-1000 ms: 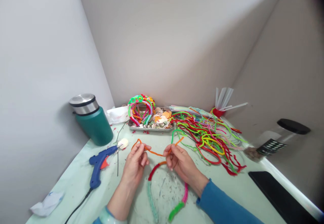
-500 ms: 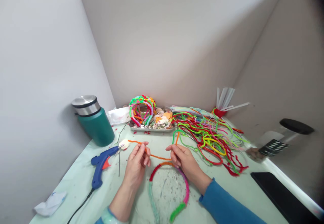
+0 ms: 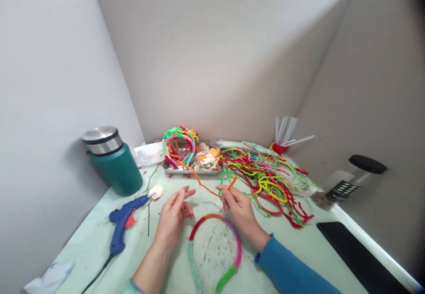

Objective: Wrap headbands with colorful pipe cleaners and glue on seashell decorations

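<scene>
My right hand [image 3: 239, 208] pinches an orange pipe cleaner [image 3: 201, 182] near one end; the strand runs up and left into the air. My left hand [image 3: 173, 214] hovers beside it with fingers apart, holding nothing. Between and below both hands a headband [image 3: 215, 249] wrapped in red, orange, pink and green pipe cleaners lies flat on the pale green table [image 3: 299, 249].
A blue glue gun [image 3: 123, 221] lies left of my hands, with a teal flask [image 3: 111, 160] behind it. A metal tray [image 3: 192, 164] holds shells and finished headbands. A heap of loose pipe cleaners [image 3: 268, 179] sprawls right. A black tablet [image 3: 358, 258] and a jar [image 3: 352, 181] sit far right.
My left hand let go of the orange pipe cleaner and opened. The freed end swung up toward the tray while my right hand kept its pinch. The headband now lies flat.
</scene>
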`<act>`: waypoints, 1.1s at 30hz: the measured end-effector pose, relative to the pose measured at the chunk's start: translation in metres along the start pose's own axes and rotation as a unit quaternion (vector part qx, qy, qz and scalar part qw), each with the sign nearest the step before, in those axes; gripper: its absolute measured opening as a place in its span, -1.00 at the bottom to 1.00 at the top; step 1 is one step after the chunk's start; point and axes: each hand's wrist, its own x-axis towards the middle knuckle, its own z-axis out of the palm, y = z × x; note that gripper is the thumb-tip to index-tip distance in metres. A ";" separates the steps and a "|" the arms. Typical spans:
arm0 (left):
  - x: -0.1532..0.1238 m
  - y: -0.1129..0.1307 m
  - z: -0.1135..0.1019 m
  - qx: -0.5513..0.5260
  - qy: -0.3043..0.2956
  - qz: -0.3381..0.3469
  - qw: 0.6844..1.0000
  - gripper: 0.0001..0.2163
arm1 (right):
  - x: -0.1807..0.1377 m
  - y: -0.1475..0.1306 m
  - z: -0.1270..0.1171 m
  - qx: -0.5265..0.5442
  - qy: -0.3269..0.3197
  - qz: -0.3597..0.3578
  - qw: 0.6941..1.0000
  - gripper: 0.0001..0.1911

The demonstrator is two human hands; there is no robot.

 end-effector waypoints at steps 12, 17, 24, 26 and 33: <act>-0.013 -0.005 0.007 0.153 -0.213 -0.113 0.958 -0.68 | -0.008 0.001 0.007 -0.417 -0.089 -0.297 0.855 -0.73; -0.007 -0.010 0.002 0.184 -0.188 -0.112 0.958 -0.65 | -0.007 0.004 0.006 -0.387 -0.072 -0.284 0.874 -0.65; -0.007 -0.005 0.002 0.160 -0.158 -0.136 0.965 -0.64 | -0.005 0.009 0.002 -0.346 -0.065 -0.302 0.886 -0.67; -0.006 -0.005 0.002 0.161 -0.159 -0.127 0.966 -0.68 | -0.005 0.009 0.003 -0.343 -0.060 -0.296 0.889 -0.68; -0.001 -0.014 0.002 0.388 -0.090 0.102 0.911 -0.90 | -0.006 0.002 0.007 -0.365 -0.036 -0.323 0.872 -0.69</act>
